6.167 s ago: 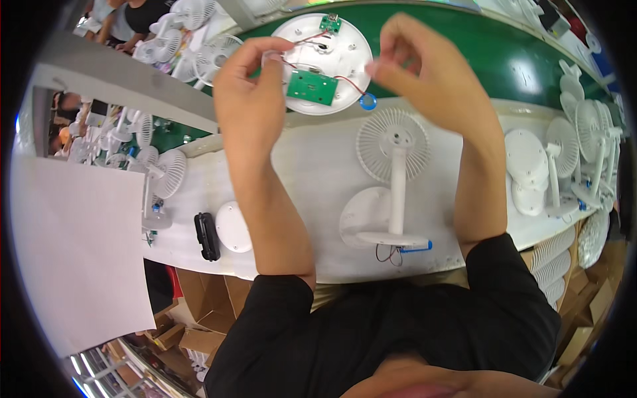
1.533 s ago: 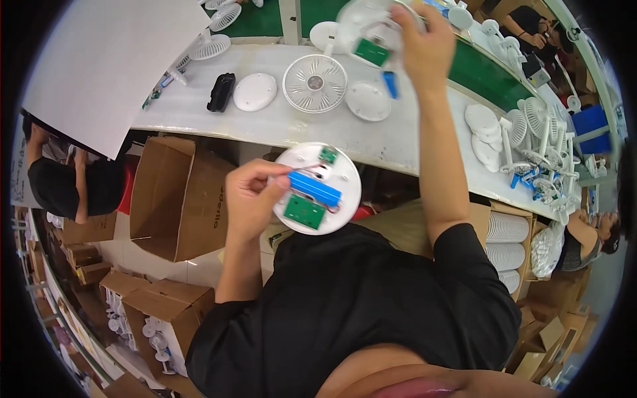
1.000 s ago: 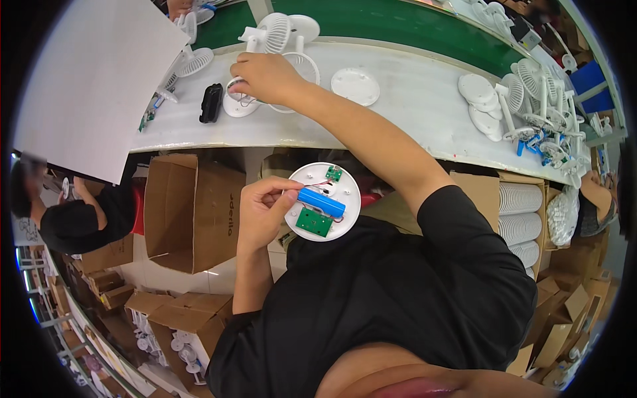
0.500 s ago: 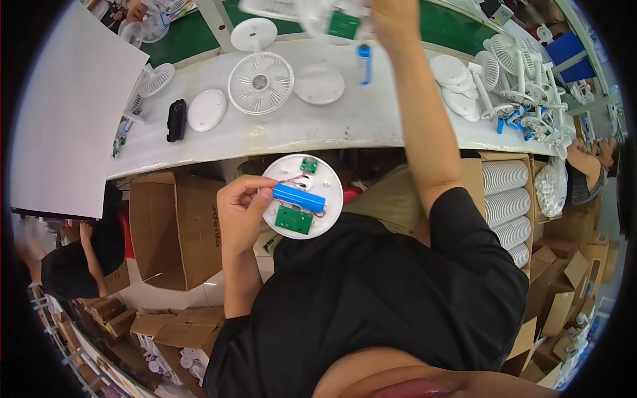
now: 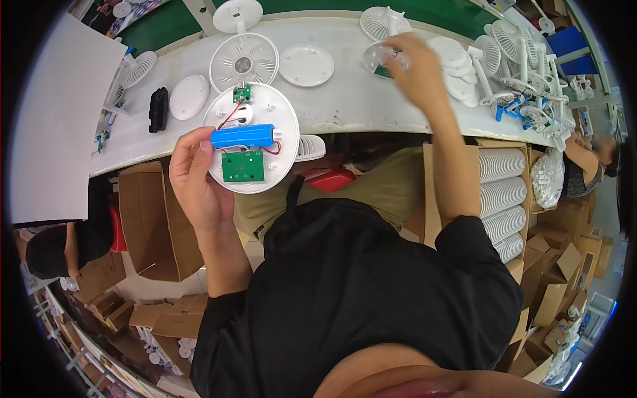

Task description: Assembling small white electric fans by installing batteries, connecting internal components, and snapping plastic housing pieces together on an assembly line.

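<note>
Above your left hand (image 5: 199, 182), its grip clamped on the round white base (image 5: 265, 113) (blue battery (image 5: 243, 136) aboard), your right hand (image 5: 415, 66) has dropped onto the surface (image 5: 345, 99), blurred, grip unreadable; cardboard boxes (image 5: 156, 219) below.

White workbench (image 5: 345, 99) with round fan grilles (image 5: 243, 61), white discs (image 5: 306, 65), a black gadget (image 5: 158, 109)

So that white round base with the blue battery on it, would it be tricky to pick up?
Probably light: the left hand holds the white round base by its rim alone. The blue battery looks cylindrical and lies on top, so it might roll or slip if tilted. The thin red wires seem fragile and could snag.
</note>
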`<state>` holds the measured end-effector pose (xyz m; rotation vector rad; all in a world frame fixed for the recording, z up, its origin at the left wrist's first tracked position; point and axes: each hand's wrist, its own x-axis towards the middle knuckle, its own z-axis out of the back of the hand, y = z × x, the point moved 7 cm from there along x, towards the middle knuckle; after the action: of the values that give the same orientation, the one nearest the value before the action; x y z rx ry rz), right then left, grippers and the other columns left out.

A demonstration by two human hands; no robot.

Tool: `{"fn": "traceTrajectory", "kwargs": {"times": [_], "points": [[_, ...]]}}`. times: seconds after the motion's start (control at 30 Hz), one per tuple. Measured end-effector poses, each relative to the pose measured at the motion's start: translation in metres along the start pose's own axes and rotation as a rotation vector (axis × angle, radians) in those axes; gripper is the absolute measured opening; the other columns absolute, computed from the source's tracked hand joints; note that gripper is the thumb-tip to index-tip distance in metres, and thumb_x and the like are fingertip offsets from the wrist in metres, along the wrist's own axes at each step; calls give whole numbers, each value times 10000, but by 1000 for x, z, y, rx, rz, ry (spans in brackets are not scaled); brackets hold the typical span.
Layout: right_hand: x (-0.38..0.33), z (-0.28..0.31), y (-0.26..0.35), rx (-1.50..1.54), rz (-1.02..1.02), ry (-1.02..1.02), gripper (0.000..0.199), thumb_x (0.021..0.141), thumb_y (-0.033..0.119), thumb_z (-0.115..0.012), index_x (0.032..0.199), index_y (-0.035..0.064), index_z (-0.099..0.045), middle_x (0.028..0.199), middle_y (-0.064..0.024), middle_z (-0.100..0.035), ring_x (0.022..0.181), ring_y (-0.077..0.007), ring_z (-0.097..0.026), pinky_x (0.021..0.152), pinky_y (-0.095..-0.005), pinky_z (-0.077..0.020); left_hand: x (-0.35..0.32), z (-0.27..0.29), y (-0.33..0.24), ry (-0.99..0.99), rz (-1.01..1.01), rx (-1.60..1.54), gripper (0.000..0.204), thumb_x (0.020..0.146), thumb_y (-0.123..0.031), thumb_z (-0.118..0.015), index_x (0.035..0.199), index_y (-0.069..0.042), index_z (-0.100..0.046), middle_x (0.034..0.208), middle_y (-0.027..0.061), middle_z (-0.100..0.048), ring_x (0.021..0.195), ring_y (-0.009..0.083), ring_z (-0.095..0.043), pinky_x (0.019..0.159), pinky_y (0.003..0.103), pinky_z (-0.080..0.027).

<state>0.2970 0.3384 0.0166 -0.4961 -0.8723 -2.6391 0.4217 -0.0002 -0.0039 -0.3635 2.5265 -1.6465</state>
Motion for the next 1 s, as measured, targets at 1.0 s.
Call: {"fn": "traceTrajectory", "kwargs": {"times": [1.0], "points": [[-120,-15,16,907,-421,-121,455,807,4,-654,1234,32,-500,1000,-183,-670,872,-245,-654,762,-279,-536,-38,-41,13,-62,-201,124,449,932,45,-507,1376,57,-445,930,160,-696,822,129,-636,793,202,-494]]}}
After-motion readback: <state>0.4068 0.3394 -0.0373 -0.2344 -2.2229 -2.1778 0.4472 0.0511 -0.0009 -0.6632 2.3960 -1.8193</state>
